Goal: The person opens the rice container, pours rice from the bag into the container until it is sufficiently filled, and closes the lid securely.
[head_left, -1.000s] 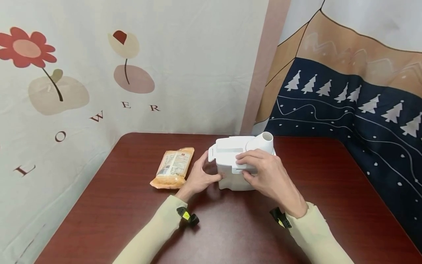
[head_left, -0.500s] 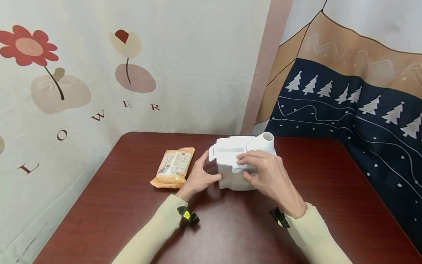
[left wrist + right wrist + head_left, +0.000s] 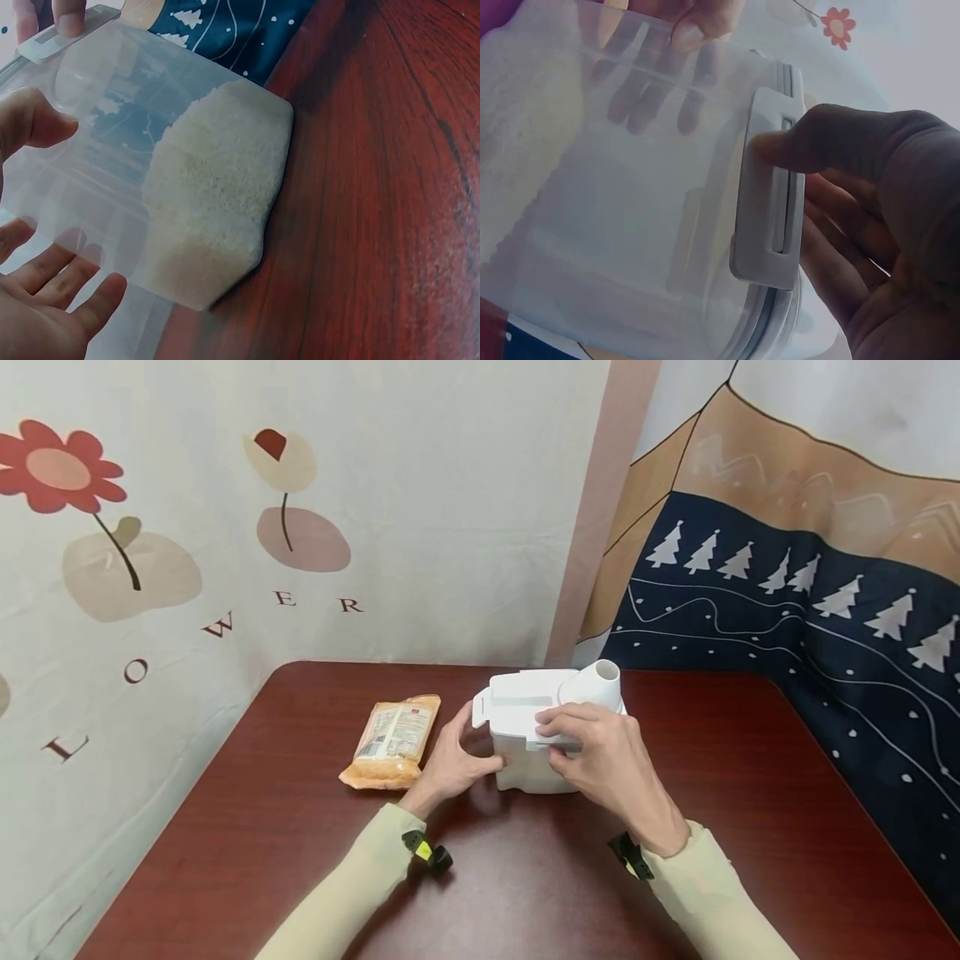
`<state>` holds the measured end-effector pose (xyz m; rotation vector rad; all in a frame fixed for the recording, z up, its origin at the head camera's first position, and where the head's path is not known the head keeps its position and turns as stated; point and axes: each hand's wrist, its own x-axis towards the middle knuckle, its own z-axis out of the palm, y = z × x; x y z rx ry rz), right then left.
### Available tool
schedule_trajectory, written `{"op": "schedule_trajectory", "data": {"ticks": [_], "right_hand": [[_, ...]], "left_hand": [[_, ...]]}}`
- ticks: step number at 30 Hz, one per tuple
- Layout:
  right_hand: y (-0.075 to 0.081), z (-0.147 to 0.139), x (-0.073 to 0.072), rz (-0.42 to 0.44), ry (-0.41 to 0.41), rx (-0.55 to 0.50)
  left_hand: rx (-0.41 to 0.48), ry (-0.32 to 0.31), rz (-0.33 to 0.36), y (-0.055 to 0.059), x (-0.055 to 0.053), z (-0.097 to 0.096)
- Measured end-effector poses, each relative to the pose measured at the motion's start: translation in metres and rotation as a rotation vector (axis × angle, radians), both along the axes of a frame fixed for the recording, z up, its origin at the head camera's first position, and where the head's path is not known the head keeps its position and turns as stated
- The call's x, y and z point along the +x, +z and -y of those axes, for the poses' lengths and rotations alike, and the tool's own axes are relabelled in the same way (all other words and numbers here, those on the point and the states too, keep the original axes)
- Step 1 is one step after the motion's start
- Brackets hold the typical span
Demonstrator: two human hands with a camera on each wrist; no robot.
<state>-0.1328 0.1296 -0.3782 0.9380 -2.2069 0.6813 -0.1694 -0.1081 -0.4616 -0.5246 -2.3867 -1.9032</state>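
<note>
A clear plastic rice container (image 3: pixel 534 770) stands upright on the brown table, topped by a white lid (image 3: pixel 517 685) with a round spout (image 3: pixel 600 681) at its right. White rice (image 3: pixel 214 180) fills its lower part in the left wrist view. My left hand (image 3: pixel 454 762) grips the container's left side, thumb on the front wall and the other fingers round behind. On the front, my right hand (image 3: pixel 603 756) pinches a white lid clip (image 3: pixel 761 217), its thumb pressing the clip's face and its fingers over the lid. The clip lies against the container wall.
Left of the container lies a sealed orange and clear food bag (image 3: pixel 397 739) with a printed label, close to my left hand. Another clip (image 3: pixel 482 707) sticks out from the lid's left end. Printed curtains (image 3: pixel 450 510) hang behind the table (image 3: pixel 247 827).
Both hands keep their places on the container and the lid clip. My right wrist has shifted slightly to the left; the bag and container stay put.
</note>
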Motion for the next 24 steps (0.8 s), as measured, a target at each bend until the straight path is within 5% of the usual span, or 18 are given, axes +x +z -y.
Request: {"op": "schedule_trajectory", "data": {"ticks": [7,14,24], "right_hand": [[0.000,0.000,-0.001,-0.020,0.004,0.018],[0.003,-0.002,0.002,0.082,-0.019,0.057],[0.010,-0.009,0.001,0.179,0.069,-0.011]], "left_hand": [[-0.005,-0.011,0.009,0.003,0.003,-0.001],[-0.053,-0.011,0.033,0.003,0.002,0.001],[0.071,-0.163,-0.012,0.000,-0.005,0.008]]}}
